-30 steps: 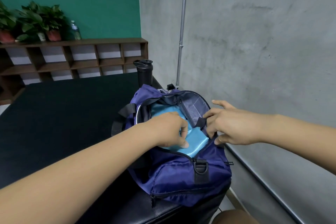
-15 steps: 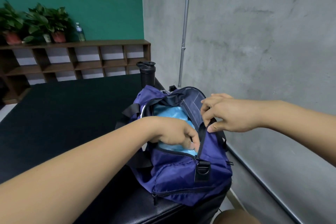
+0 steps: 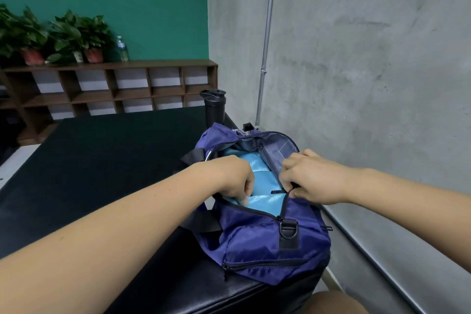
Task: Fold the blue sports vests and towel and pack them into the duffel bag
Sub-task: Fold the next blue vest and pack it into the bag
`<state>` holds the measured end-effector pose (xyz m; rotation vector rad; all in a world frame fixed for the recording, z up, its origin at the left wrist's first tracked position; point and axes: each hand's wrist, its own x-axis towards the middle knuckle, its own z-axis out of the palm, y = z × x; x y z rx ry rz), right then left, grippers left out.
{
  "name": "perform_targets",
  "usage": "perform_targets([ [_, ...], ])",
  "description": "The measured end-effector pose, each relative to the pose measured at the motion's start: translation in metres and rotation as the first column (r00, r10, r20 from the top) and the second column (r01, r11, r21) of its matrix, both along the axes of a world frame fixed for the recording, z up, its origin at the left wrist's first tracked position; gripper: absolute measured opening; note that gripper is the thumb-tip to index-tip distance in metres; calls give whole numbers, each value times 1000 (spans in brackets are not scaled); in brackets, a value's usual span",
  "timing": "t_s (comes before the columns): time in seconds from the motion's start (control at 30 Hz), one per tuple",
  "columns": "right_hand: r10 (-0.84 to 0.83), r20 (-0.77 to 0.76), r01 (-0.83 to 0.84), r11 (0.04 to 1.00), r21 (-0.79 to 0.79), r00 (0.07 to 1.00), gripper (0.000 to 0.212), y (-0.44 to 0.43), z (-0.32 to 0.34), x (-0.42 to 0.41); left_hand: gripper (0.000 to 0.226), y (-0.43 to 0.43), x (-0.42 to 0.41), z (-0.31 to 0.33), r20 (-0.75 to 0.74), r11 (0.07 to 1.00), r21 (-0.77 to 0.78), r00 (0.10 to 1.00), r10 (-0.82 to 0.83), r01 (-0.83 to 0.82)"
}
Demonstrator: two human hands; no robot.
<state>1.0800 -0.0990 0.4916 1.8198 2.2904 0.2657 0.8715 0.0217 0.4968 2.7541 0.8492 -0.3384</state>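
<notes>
A navy duffel bag (image 3: 257, 239) lies on the near right corner of the black padded table (image 3: 102, 160), its top zip open. Folded light blue fabric (image 3: 265, 181) fills the inside. My left hand (image 3: 229, 178) reaches into the opening from the left, fingers curled down at the near zip edge and touching the blue fabric. My right hand (image 3: 311, 181) pinches the bag's right zip edge, at a small black tab, beside the raised lid flap (image 3: 277, 150). Whether the blue fabric is vests or towel I cannot tell.
A black shaker bottle (image 3: 213, 108) stands on the table just behind the bag. A grey concrete wall with a metal pipe (image 3: 266, 41) runs close along the right. Wooden cubby shelves (image 3: 107, 92) with potted plants stand at the back.
My right hand has shifted down along the right zip edge towards me. My left hand has pushed a little deeper into the opening, which shows more blue fabric than half a second ago.
</notes>
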Motion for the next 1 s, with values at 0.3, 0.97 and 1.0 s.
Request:
perform_targets([
  [0.3, -75, -55, 72, 996, -55, 996, 8, -1, 16, -3, 21, -4, -7, 1, 32, 995, 99, 999, -27, 23],
  [0.97, 270, -640, -168, 962, 217, 720, 18, 54, 7, -227, 14, -9, -291, -2, 565, 853, 42, 716, 409, -520],
  [1.0, 270, -665, -187, 963, 196, 697, 18, 59, 0, -245, 14, -9, -309, -8, 564, 837, 36, 703, 434, -546],
])
